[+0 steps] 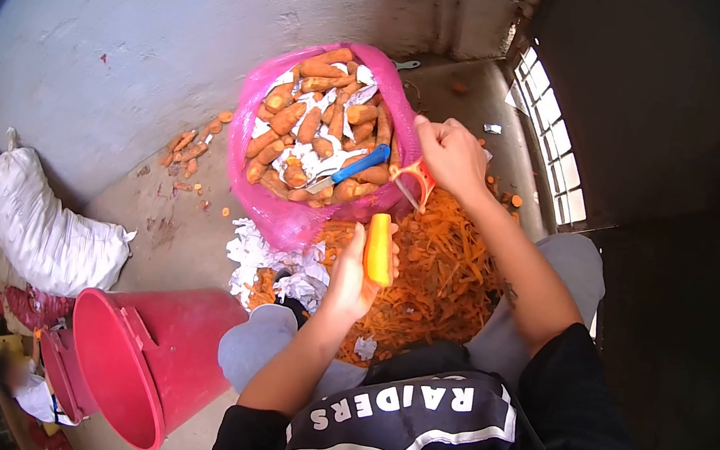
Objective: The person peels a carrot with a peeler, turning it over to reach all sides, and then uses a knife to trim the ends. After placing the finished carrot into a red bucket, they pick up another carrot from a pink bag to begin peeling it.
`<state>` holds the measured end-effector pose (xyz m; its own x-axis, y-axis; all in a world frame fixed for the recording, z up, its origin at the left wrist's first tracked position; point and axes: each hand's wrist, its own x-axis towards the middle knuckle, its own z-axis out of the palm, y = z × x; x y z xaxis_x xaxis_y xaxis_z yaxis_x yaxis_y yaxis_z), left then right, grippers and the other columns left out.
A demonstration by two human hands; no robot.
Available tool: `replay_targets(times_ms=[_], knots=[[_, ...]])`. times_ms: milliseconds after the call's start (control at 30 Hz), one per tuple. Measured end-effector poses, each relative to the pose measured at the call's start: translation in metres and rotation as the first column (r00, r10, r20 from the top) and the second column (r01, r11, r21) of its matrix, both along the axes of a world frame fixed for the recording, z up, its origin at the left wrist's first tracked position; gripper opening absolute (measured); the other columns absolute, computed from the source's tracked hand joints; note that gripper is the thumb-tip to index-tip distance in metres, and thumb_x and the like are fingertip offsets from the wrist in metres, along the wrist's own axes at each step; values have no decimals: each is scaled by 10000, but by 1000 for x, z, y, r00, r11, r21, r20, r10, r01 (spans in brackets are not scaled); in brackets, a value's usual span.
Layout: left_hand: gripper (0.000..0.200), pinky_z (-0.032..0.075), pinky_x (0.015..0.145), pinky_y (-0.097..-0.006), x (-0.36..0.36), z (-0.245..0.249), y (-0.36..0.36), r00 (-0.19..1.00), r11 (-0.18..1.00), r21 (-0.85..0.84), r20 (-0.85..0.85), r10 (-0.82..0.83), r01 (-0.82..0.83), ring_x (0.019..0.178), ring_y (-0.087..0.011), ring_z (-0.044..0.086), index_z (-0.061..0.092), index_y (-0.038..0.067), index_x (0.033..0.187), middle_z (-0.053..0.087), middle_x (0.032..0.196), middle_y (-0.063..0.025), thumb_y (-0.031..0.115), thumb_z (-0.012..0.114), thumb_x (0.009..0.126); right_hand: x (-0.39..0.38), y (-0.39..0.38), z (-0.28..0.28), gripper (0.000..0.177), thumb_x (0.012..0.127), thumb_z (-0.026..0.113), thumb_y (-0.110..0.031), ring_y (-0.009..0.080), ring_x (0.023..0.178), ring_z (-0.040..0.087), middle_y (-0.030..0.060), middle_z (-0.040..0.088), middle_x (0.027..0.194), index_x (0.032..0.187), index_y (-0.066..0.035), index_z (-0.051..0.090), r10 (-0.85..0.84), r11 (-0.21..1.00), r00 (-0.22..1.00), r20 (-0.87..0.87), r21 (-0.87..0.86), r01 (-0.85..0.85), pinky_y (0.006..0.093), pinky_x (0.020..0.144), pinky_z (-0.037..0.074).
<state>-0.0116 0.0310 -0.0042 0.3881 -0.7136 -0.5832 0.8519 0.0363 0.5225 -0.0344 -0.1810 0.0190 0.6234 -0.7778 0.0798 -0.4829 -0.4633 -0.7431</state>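
My left hand [355,280] is wrapped round a peeled, bright yellow-orange carrot [379,251], held upright over the peelings. Above it and to the right, my right hand [451,157] grips an orange peeler [419,181], its blade apart from the carrot. An open pink sack [249,129] in front of me is full of unpeeled carrots [308,124] mixed with scraps of white paper. On those carrots rests a knife with a blue handle [362,163]. A wide heap of orange peelings [440,284] covers the floor between my legs.
A large red bucket [183,348] stands at my left, its mouth facing left. Beyond it a white sack [53,226] leans near the wall. Carrot pieces [190,148] lie on the floor left of the pink sack. Another person [29,385] is at lower left.
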Motion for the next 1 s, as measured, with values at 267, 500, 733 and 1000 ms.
replay_targets(times_ms=[267,500,733,1000], knots=[[299,481,593,-265,14,-31,-5,985,985,-138,-149,82,-103,701,-133,578,563,90,1083,618,851,-26,309,383,988,-11,54,5,460,894,481,-416,308,633,581,119,519,642,618,-80,631,321,940,946,35,-131,-315,431,567,443],[294,513,657,-284,10,-28,-16,986,988,-68,-111,128,-136,763,-136,614,569,104,1056,636,880,-12,268,332,999,-11,60,4,437,895,476,-343,315,604,572,128,530,630,588,-63,610,306,939,952,12,-170,-300,437,546,441],[290,515,652,-324,2,-24,-19,979,982,27,-81,188,-186,756,-161,613,561,89,1062,627,896,-34,257,334,993,-10,60,0,422,899,473,-327,318,571,568,130,542,648,598,-73,626,294,930,955,40,-243,-276,441,535,448],[307,475,521,-271,-24,-4,-7,999,998,52,19,-28,27,624,-145,566,530,72,1074,573,811,-49,326,378,995,3,17,-19,422,887,481,-306,345,554,585,151,570,661,583,-62,644,58,875,998,19,-483,-41,431,551,486]])
